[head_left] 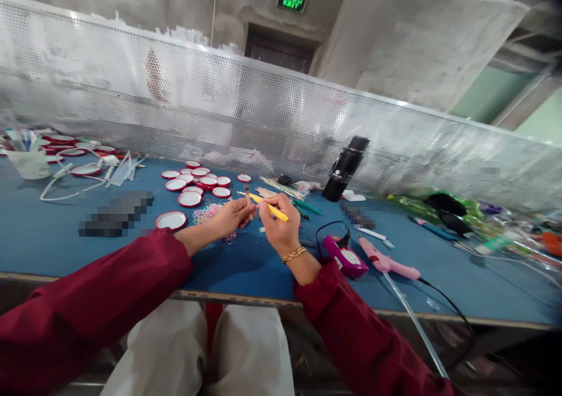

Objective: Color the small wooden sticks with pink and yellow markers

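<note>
My right hand [277,223] grips a yellow pen-like tool [273,208] that points left toward my left hand [232,215]. Between its fingertips the left hand pinches a thin brown stick [247,194], held upright. The two hands meet just above the blue table [52,232], near its middle. A small heap of pale coloured rubber bands [207,211] lies just left of my left hand. Both arms wear dark red sleeves, and a gold bracelet sits on my right wrist.
Several red-rimmed round lids [189,198] lie left of the hands. A black bottle [345,167], a pink glue gun [383,261] with a glue stick and a purple device [346,258] sit to the right. A perforated metal screen [263,115] backs the table.
</note>
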The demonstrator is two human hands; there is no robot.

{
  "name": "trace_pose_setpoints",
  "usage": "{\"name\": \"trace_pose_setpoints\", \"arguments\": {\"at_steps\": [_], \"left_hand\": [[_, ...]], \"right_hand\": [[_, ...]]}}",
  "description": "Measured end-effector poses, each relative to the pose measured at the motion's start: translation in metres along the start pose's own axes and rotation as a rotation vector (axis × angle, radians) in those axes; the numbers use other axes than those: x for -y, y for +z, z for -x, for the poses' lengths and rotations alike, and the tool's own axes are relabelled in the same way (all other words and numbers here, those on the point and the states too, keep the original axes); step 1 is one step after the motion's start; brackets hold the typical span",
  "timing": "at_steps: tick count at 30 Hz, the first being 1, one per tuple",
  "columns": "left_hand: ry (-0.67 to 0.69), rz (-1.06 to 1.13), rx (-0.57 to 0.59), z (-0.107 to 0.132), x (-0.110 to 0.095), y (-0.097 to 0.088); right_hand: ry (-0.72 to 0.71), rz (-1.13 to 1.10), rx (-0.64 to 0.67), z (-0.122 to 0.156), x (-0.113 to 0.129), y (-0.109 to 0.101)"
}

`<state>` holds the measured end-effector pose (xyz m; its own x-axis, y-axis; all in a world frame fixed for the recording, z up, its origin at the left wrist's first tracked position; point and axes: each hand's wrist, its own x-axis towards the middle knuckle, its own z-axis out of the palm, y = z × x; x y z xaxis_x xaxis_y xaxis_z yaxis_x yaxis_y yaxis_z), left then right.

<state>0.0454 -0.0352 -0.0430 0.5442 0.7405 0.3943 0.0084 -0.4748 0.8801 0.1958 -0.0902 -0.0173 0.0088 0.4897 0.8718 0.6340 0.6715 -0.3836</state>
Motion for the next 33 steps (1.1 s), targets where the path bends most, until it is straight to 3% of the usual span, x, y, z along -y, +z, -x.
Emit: {"name": "trace_pose_setpoints", "arguments": {"at_steps": [23,33], "left_hand": [[-0.045,0.013,0.007,0.004,-0.015,0.001],[-0.099,0.104,-0.005,0.003,-0.009,0.001]], "right_hand": [[0.003,-0.074,0.006,0.000,-0.003,0.000],[0.014,-0.008,-0.018,0.004,0.000,0.000]]}}
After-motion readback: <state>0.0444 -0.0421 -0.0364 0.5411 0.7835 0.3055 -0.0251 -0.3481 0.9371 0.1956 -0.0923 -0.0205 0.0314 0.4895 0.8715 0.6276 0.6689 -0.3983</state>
